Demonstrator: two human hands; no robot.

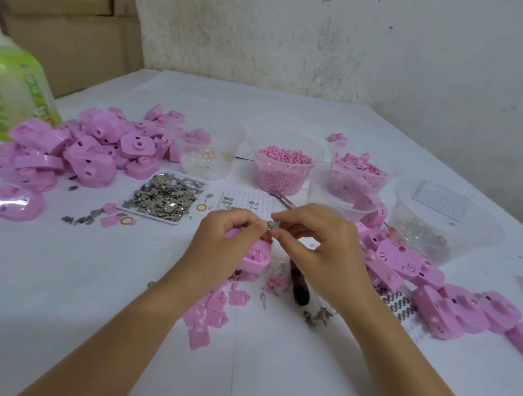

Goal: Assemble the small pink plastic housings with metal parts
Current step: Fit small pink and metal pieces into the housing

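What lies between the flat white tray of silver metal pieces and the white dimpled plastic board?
In the head view, a small yellow ring lies on the white table between that tray and the board.

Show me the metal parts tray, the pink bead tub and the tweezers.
metal parts tray (153, 216), head view, near rim
pink bead tub (281, 180), head view, front wall
tweezers (281, 199), head view, shaft

Head view — forward, down (close) over table (67, 293).

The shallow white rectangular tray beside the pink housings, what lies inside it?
A heap of small flat silver metal pieces fills the shallow white rectangular tray. The heap hides most of its floor and anything beneath.
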